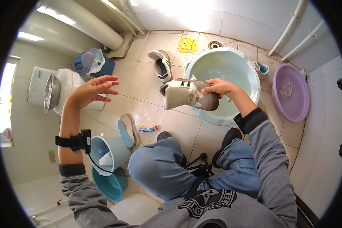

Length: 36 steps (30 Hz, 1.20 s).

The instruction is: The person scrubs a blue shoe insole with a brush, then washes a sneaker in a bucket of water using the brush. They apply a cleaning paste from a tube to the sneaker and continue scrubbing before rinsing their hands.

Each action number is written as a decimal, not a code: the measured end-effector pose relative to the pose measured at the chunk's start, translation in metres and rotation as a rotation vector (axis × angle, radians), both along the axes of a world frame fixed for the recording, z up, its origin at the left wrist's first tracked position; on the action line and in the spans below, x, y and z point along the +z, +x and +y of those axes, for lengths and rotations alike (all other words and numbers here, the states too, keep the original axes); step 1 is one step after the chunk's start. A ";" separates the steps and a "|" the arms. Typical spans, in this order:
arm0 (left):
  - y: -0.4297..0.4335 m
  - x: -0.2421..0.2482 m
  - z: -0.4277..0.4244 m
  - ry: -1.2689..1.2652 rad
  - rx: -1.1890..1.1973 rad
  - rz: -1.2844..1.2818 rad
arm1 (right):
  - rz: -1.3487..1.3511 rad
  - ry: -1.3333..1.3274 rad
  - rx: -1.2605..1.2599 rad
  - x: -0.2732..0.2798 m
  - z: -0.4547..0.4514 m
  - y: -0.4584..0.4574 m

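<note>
My right hand [218, 87] grips a sneaker [188, 92] by its brown toe, over the near left rim of a large pale blue basin [226, 121]. The sneaker is white and brown with dark stripes, and its tongue is pulled out toward the left. A pale green stick-like handle [227, 98] pokes out under my right hand; the rest of it is mostly hidden. My left hand [98, 88] is raised at the left, fingers spread, holding nothing. Water appears to stand in the basin. A matching sneaker [162, 66] rests on the tiles beyond.
Two insoles [127, 129] lean by a light blue bucket [116, 151] holding bottles. A blue and yellow tube [148, 128] lies on wet tiles. Right of the basin are another shoe [262, 70] and a purple basin [292, 105] with laces. A trash bin [107, 67] and toilet [69, 82] stand left.
</note>
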<state>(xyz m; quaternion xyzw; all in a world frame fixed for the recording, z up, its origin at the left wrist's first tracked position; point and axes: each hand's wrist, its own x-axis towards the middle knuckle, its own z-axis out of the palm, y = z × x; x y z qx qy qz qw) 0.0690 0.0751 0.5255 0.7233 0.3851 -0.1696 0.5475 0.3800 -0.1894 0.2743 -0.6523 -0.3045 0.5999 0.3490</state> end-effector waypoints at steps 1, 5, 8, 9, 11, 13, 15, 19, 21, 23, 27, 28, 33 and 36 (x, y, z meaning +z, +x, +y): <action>0.001 -0.005 0.009 0.001 0.009 0.025 | -0.013 -0.015 0.006 -0.002 0.001 0.002; -0.008 -0.021 0.053 -0.015 0.046 0.070 | 0.021 -0.027 0.019 -0.011 0.010 0.010; -0.020 -0.033 0.079 -0.038 0.093 0.123 | 0.048 -0.045 0.042 -0.020 0.022 0.016; -0.023 -0.034 0.086 -0.049 0.107 0.160 | 0.062 -0.049 0.046 -0.023 0.026 0.017; -0.027 -0.028 0.095 -0.045 0.138 0.217 | 0.085 -0.027 0.048 -0.029 0.031 0.019; -0.023 -0.015 0.106 -0.043 0.131 0.263 | 0.129 -0.040 0.037 -0.036 0.034 0.021; -0.012 -0.006 0.113 0.033 0.152 0.318 | 0.172 -0.043 0.038 -0.042 0.034 0.023; 0.027 -0.071 0.084 -0.077 0.008 0.080 | 0.169 -0.050 0.083 -0.049 0.029 0.027; 0.054 -0.120 0.057 -0.170 -0.118 0.079 | 0.125 -0.064 0.108 -0.050 0.027 0.029; 0.082 -0.156 0.030 -0.137 -0.181 0.026 | 0.092 -0.063 0.125 -0.050 0.025 0.028; 0.121 -0.194 -0.017 -0.221 -0.105 0.059 | 0.019 -0.084 0.100 -0.042 0.022 0.020; 0.124 -0.200 -0.024 -0.178 -0.097 0.113 | 0.010 -0.072 0.089 -0.041 0.021 0.018; 0.113 -0.228 -0.053 -0.049 -0.047 0.151 | 0.008 -0.041 0.133 -0.033 0.013 0.013; 0.105 -0.218 -0.050 0.086 -0.064 0.185 | 0.006 0.004 0.160 -0.033 0.004 0.017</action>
